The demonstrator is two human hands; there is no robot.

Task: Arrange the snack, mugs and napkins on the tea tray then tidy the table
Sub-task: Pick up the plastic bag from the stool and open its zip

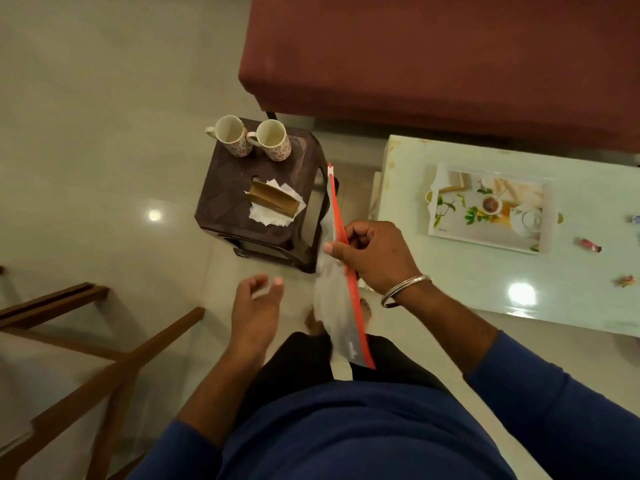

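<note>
The right hand (375,252) pinches the red strip of a clear bag (337,306); the left hand (256,306) is beside it, fingers spread and empty. Support the bag from below (contents unclear) and carry it level to the tray (436,202) on the tabletop (588,299). The mugs (252,138) and napkins (273,206) wait on the stool (221,195).

Head cam, steep down over stool (263,199).

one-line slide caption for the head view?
Right hand grips clear red-edged zip bag, left hand open; two floral mugs wait on dark plastic stool.
</note>
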